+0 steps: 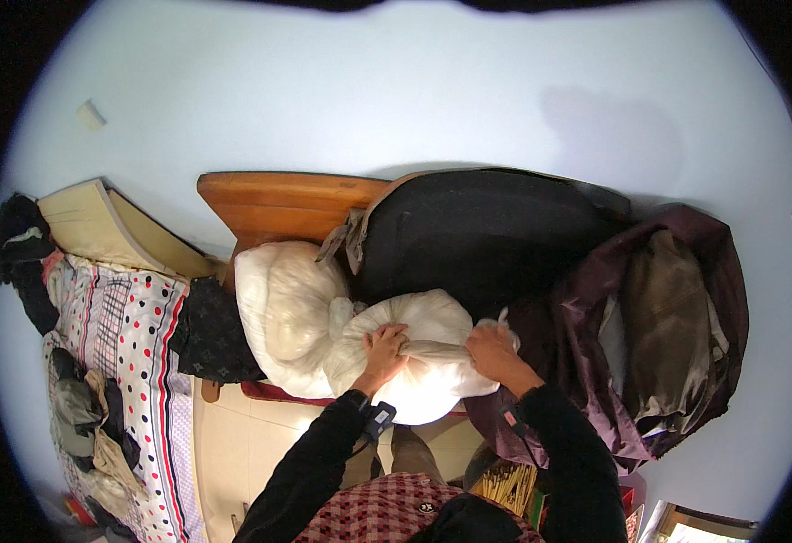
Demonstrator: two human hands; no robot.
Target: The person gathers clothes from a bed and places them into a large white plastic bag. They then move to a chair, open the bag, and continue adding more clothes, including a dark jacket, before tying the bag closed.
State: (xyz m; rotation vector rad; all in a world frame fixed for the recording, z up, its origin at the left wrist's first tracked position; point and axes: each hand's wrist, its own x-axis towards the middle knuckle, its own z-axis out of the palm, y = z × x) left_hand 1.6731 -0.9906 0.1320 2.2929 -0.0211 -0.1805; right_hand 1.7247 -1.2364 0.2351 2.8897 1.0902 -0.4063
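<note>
A stuffed white plastic bag (430, 315) lies before me, its film pulled into folds between my hands. My right hand (494, 353) is closed around the bag's gathered neck, and a twisted end sticks up above the fist. On the left part of the same bag rests my left hand (386, 351), palm down with bent fingers; whether it pinches the film is not clear. A second full white bag (287, 319) stands against the first on its left, with a bunched plastic end between the two.
Behind the bags are a wooden backrest (280, 203) and a large black fabric piece (477, 237). At right bulges an open maroon sack (586, 339) with brown cloth inside. A bed with a dotted sheet (141, 339) is at left. Thin yellowish sticks (508, 485) stand near my right elbow.
</note>
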